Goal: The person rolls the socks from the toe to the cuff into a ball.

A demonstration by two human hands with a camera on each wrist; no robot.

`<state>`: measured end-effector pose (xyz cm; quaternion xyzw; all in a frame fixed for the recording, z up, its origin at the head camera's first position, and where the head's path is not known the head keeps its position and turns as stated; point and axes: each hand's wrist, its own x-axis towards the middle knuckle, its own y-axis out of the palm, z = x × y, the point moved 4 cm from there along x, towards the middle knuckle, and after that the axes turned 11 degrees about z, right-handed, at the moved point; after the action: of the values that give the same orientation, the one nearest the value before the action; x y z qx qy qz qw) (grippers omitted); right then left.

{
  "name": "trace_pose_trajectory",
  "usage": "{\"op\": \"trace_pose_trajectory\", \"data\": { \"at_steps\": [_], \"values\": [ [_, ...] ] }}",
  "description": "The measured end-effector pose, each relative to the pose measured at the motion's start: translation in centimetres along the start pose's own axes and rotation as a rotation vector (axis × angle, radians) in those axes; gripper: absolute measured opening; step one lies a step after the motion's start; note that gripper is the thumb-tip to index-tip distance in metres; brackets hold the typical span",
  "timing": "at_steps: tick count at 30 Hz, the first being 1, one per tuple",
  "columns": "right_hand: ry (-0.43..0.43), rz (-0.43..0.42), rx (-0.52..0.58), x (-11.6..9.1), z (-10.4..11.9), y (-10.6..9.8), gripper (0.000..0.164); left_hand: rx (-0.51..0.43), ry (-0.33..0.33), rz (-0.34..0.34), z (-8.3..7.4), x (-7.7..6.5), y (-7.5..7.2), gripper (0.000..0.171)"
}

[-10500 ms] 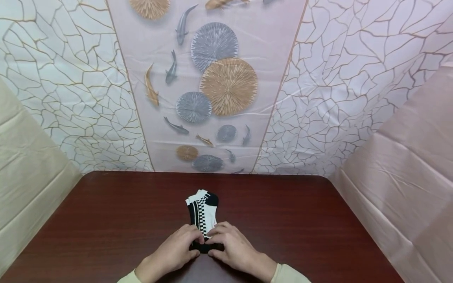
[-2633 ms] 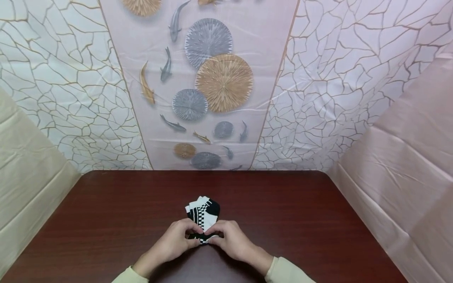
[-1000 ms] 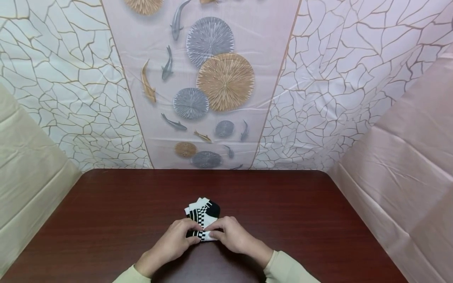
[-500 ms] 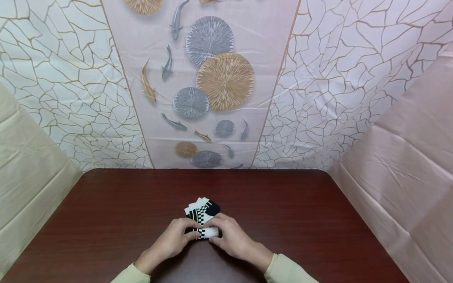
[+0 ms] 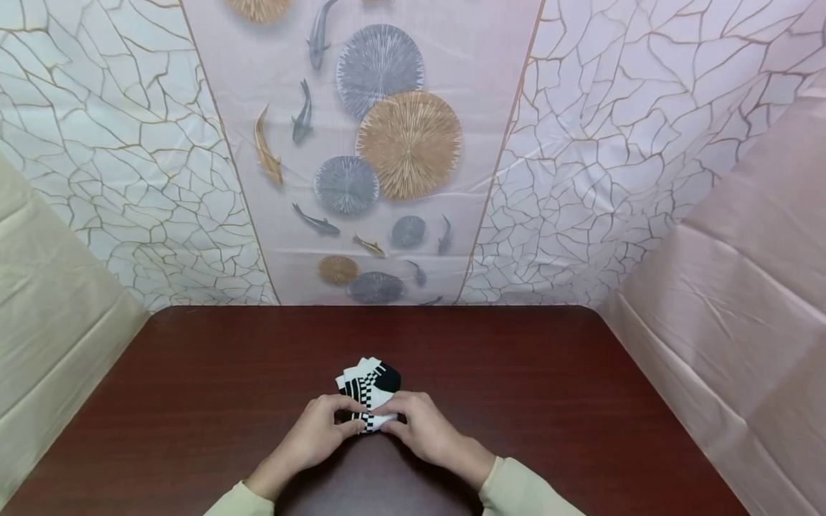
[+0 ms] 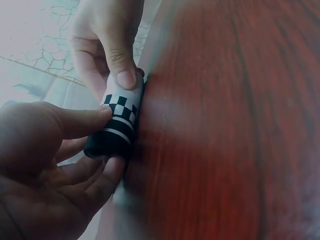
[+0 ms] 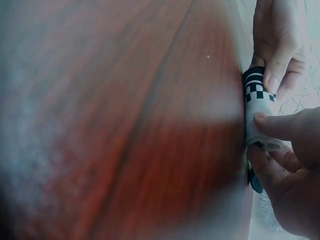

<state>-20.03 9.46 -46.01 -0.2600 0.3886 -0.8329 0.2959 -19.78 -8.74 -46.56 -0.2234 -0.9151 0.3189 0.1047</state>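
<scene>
A pair of black-and-white ankle socks (image 5: 384, 396) with a checkered stripe lies stacked on the table, cuffs pointing away and dark heel at the upper right. The near end is wound into a compact roll (image 6: 119, 111). My left hand (image 5: 317, 432) grips the roll's black, striped end, thumb on the near side and fingers behind. Its white end is held by my right hand (image 5: 429, 432) in the same way. In the right wrist view, the thumb presses the white sock roll (image 7: 257, 111) and layered fabric shows at its end. Fingers partly hide the roll's ends in the head view.
The dark red wooden table (image 5: 548, 387) extends around the socks on all sides. Behind it hangs a patterned cloth (image 5: 413, 143) with fish and round motifs, and plain beige cloth (image 5: 761, 272) slopes down at the right, with similar cloth at the left.
Earlier the socks lay longer, with the black toe end under my fingers. That end has since been rolled up toward the cuffs, and both hands have moved slightly away from the body with it.
</scene>
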Motion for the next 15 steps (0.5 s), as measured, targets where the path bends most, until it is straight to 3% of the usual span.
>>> {"op": "trace_pose_trajectory", "data": {
  "at_steps": [7,15],
  "values": [
    [-0.002,0.018,-0.019,0.2,0.0,-0.2,0.022,0.049,0.056,-0.077,-0.4,0.0,-0.1,0.019],
    [0.048,0.054,-0.006,0.3,-0.1,-0.2,0.023,0.287,0.104,-0.121,-1.4,-0.2,0.5,0.031]
  ]
}}
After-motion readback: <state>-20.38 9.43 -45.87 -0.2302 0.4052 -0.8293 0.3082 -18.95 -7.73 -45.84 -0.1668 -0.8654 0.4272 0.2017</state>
